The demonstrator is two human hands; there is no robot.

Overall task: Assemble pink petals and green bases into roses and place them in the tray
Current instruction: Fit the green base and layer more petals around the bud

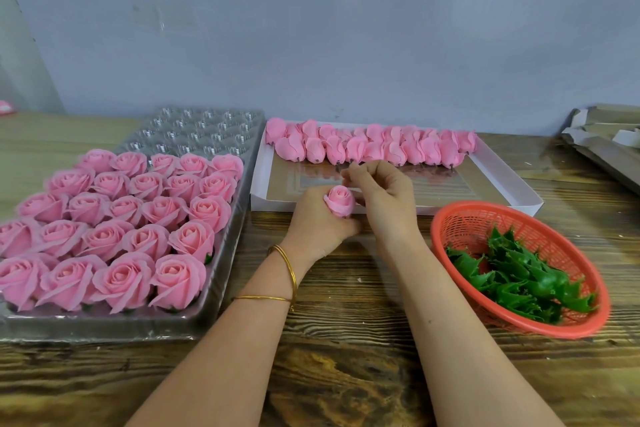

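**Rose bench, mid-assembly: one bud in hand**

Closest to the lens are two bare forearms coming up over a dark, grainy wooden table (346, 374); the left wrist has two thin gold bangles (289, 267) on it.

The left hand (317, 218) is wrapped around a pink rose bud (340, 200), fingers curled round its lower half so the bloom pokes out the top, held up over the table just in front of the white box; the right hand (381, 194) sits right beside it, touching or nearly so, fingers curled with thumb and forefinger tips pressed together just above the bud; honestly can't tell if it's pinching something tiny or nothing at all.

Behind the hands is a shallow white box (512, 191) with a row of loose pink petals (370, 146) lined up along its far edge, dark ends pointing toward the camera; on the right, near the right forearm, is a red mesh basket (450, 218) with a pile of spiky green bases (519, 274) in it.

On the left is the clear plastic tray (221, 274); its near rows are packed with finished roses (138, 218), bloom side up, and bare cups show at the back.

Far right there's some folded cardboard (606, 139); a grey-blue wall (311, 28) runs behind everything.
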